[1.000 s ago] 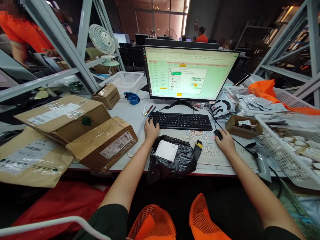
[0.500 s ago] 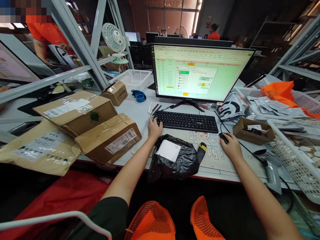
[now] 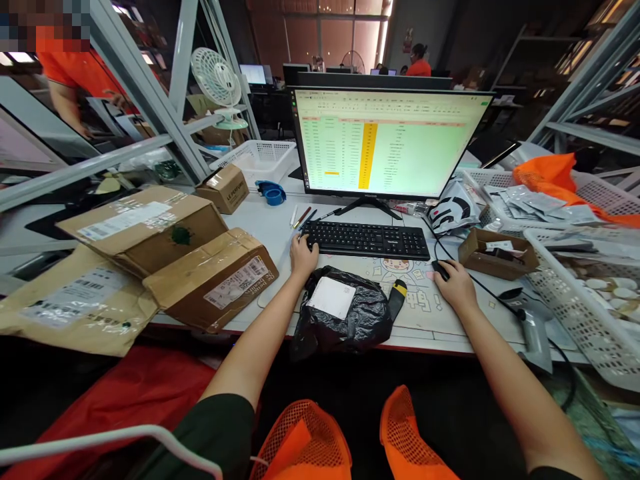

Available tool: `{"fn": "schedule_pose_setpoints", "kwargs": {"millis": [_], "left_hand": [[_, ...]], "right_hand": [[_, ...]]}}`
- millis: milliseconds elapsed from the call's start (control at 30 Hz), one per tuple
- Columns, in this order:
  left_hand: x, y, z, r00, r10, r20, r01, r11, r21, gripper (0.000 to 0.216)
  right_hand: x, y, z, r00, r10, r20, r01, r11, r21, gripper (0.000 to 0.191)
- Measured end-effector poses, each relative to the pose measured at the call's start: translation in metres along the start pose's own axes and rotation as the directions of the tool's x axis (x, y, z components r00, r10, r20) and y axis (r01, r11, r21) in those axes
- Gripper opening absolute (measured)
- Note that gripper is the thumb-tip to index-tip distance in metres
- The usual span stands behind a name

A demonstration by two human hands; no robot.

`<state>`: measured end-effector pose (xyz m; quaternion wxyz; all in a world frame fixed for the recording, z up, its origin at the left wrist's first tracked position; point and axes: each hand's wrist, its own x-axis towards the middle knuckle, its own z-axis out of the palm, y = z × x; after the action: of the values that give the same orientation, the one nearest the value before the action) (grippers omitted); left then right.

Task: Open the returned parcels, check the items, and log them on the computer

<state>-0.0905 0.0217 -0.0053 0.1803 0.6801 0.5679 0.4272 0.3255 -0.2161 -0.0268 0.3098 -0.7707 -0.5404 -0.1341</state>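
Observation:
My left hand point(image 3: 303, 255) rests on the left end of the black keyboard point(image 3: 367, 239), fingers curled over the keys. A black mouse point(image 3: 441, 269) sits under my right hand point(image 3: 456, 286), which grips it on the printed desk mat point(image 3: 423, 303). Between my forearms lies a black plastic parcel bag point(image 3: 345, 313) with a white label, and a black and yellow tool point(image 3: 397, 295) lies against its right side. The monitor point(image 3: 385, 143) behind the keyboard shows a green spreadsheet.
Taped cardboard boxes point(image 3: 210, 277) and a padded envelope point(image 3: 75, 300) crowd the table's left. White baskets point(image 3: 590, 300) of packets, a small open box point(image 3: 495, 252) and a barcode scanner point(image 3: 533, 323) sit right. A desk fan point(image 3: 217, 77) and another person in orange point(image 3: 70, 80) stand back left.
The dialog window on the monitor has closed, leaving the plain spreadsheet with a yellow column. Both hands stay on keyboard and mouse; the camera shifted slightly.

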Motion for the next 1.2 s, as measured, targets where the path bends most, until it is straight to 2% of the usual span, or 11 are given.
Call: {"fn": "schedule_pose_setpoints", "kwargs": {"millis": [467,667,733,833,900,967,1033,1100,1200], "left_hand": [[0.001,0.003,-0.003,0.999,-0.032,-0.014,0.031,0.994,-0.107,0.04],[0.002,0.018,-0.018,0.988,-0.124,-0.09,0.104,0.974,-0.203,0.035],[-0.001,0.022,-0.027,0.984,-0.16,-0.085,0.135,0.961,-0.24,0.035],[-0.018,0.022,-0.046,0.989,-0.142,0.042,0.148,0.949,-0.277,0.036],[-0.039,0.019,-0.063,0.974,-0.113,0.196,0.163,0.952,-0.259,0.041],[-0.064,0.016,-0.081,0.923,-0.071,0.379,0.149,0.972,-0.181,0.051],[-0.087,0.016,-0.095,0.858,-0.009,0.514,0.071,0.992,-0.1,0.063],[-0.105,0.02,-0.101,0.827,0.027,0.562,-0.002,0.999,-0.044,0.075],[-0.123,0.03,-0.098,0.833,-0.013,0.553,-0.005,1.0,0.03,0.087]], "right_hand": [[0.0,-0.001,0.0,0.999,0.034,0.003,-0.034,0.999,0.002,0.047],[0.001,-0.002,-0.004,0.999,0.031,0.016,-0.032,0.999,0.011,0.051],[0.001,-0.002,-0.006,0.999,0.041,0.014,-0.041,0.999,0.022,0.052],[0.002,-0.003,-0.009,0.998,0.064,-0.017,-0.063,0.998,0.025,0.05],[0.002,-0.004,-0.01,0.996,0.078,-0.043,-0.077,0.997,0.029,0.051],[0.003,-0.005,-0.01,0.994,0.089,-0.065,-0.086,0.995,0.044,0.051],[0.003,-0.005,-0.01,0.992,0.092,-0.083,-0.087,0.994,0.058,0.05],[0.003,-0.005,-0.009,0.991,0.093,-0.1,-0.087,0.994,0.066,0.048],[0.003,-0.007,-0.009,0.987,0.101,-0.123,-0.093,0.993,0.069,0.047]]}}
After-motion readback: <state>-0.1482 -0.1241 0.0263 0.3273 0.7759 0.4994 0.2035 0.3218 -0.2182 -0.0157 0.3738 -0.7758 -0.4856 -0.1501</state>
